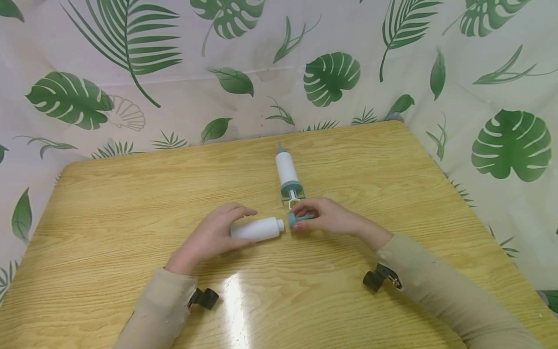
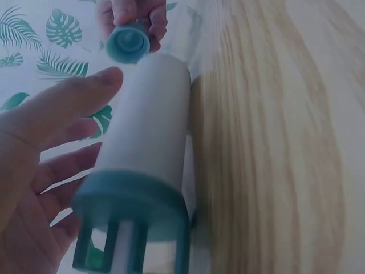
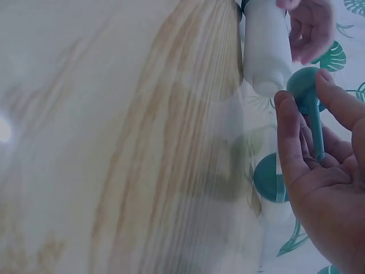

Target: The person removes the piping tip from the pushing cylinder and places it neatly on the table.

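A white syringe barrel point(image 1: 257, 230) lies on the table, its narrow neck pointing right; in the left wrist view its teal flange point(image 2: 137, 194) shows at the rear end. My left hand point(image 1: 218, 230) is spread around it, thumb and fingers straight on either side, and a gap shows between the index finger and the barrel. In my right hand point(image 1: 322, 215) a teal nozzle point(image 1: 301, 219) is pinched between thumb and fingers. Its wide round end faces the barrel's neck, a small gap apart, and its thin tip point(image 3: 317, 145) points back toward the palm.
A second syringe point(image 1: 286, 167), white with a teal nozzle and flange, lies just beyond the right hand, its white ring handle point(image 1: 294, 202) near the fingers. The wooden table point(image 1: 131, 194) meets a leaf-patterned cloth point(image 1: 261, 72) at the back.
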A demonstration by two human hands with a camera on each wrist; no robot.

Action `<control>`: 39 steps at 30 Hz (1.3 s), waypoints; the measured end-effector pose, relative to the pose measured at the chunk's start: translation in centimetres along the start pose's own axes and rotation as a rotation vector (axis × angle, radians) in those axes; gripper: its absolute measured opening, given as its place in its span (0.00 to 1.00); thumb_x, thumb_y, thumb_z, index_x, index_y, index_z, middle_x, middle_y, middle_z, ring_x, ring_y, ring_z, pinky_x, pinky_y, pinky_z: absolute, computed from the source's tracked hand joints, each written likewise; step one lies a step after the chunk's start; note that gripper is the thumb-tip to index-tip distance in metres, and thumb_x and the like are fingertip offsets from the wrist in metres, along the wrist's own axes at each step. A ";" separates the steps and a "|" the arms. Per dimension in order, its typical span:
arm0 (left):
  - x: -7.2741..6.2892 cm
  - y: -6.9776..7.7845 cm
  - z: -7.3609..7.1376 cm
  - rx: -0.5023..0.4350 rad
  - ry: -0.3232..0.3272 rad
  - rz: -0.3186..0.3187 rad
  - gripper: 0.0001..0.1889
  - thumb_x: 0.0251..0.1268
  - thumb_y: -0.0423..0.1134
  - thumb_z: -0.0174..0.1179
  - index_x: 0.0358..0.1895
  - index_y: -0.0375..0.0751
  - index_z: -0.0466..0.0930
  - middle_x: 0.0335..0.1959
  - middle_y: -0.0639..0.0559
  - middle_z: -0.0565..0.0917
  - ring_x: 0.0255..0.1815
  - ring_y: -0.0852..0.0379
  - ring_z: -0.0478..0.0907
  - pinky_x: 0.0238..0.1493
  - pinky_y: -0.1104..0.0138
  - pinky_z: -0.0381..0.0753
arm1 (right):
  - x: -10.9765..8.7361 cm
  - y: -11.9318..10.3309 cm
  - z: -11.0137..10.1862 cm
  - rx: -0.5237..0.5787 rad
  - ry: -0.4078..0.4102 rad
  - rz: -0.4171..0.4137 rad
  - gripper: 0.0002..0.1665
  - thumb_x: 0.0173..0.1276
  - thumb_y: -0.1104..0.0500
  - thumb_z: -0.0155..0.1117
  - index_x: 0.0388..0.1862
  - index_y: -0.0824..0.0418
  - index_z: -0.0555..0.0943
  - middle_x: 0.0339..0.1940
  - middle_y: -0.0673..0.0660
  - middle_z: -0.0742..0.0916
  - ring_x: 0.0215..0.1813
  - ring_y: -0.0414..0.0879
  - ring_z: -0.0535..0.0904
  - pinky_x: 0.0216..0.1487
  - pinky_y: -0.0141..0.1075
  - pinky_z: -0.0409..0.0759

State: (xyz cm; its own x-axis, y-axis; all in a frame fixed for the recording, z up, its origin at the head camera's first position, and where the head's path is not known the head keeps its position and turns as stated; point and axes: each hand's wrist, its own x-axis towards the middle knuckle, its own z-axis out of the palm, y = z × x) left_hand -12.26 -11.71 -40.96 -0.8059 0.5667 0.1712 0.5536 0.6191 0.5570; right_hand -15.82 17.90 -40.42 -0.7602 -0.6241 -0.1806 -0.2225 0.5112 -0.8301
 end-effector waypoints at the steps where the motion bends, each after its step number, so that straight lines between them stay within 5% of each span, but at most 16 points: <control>1: 0.2 0.2 0.1 -0.003 0.012 0.008 0.30 0.50 0.49 0.73 0.57 0.44 0.78 0.53 0.52 0.79 0.54 0.53 0.74 0.55 0.58 0.74 | 0.0 -0.2 0.1 -0.003 0.000 -0.005 0.25 0.64 0.51 0.67 0.56 0.62 0.78 0.48 0.54 0.84 0.53 0.48 0.79 0.56 0.43 0.76; 9: 2.2 2.1 1.1 -0.032 0.077 0.098 0.26 0.52 0.46 0.72 0.53 0.37 0.79 0.49 0.48 0.81 0.51 0.52 0.76 0.53 0.60 0.75 | 0.6 -1.6 0.6 0.001 -0.018 -0.050 0.24 0.65 0.51 0.67 0.56 0.61 0.78 0.49 0.53 0.85 0.54 0.46 0.79 0.56 0.42 0.76; 16: 3.2 3.2 2.0 -0.067 0.110 0.109 0.22 0.51 0.39 0.73 0.50 0.37 0.81 0.46 0.49 0.83 0.50 0.54 0.77 0.54 0.62 0.75 | 1.1 -2.1 0.9 0.011 -0.036 -0.071 0.23 0.64 0.51 0.67 0.54 0.61 0.78 0.48 0.51 0.85 0.52 0.44 0.79 0.56 0.41 0.76; 28: 3.4 3.4 2.1 -0.097 0.146 0.118 0.18 0.49 0.35 0.73 0.45 0.36 0.81 0.41 0.50 0.83 0.46 0.54 0.78 0.50 0.63 0.77 | 1.1 -2.0 0.7 0.062 -0.038 -0.071 0.23 0.65 0.55 0.67 0.56 0.64 0.77 0.47 0.54 0.85 0.51 0.46 0.80 0.54 0.40 0.77; 35: 3.1 3.3 1.6 -0.144 0.122 0.033 0.17 0.50 0.37 0.73 0.43 0.37 0.80 0.41 0.50 0.83 0.46 0.52 0.79 0.51 0.60 0.76 | 0.8 -1.5 0.2 0.055 -0.016 -0.092 0.18 0.65 0.58 0.66 0.51 0.63 0.79 0.45 0.54 0.85 0.47 0.45 0.81 0.49 0.37 0.79; 39: 2.8 3.1 1.4 -0.149 0.140 0.039 0.15 0.51 0.36 0.73 0.41 0.38 0.80 0.40 0.51 0.83 0.47 0.51 0.79 0.52 0.60 0.76 | 0.6 -1.4 -0.1 0.054 -0.010 -0.104 0.13 0.66 0.62 0.65 0.49 0.63 0.80 0.44 0.54 0.85 0.45 0.46 0.81 0.48 0.37 0.80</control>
State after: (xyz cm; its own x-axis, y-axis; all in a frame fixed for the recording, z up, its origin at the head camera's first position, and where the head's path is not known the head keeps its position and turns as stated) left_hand -12.50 -7.43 -39.87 -0.8119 0.5006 0.3005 0.5558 0.5051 0.6602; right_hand -16.03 16.88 -39.35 -0.7286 -0.6781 -0.0970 -0.2667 0.4113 -0.8716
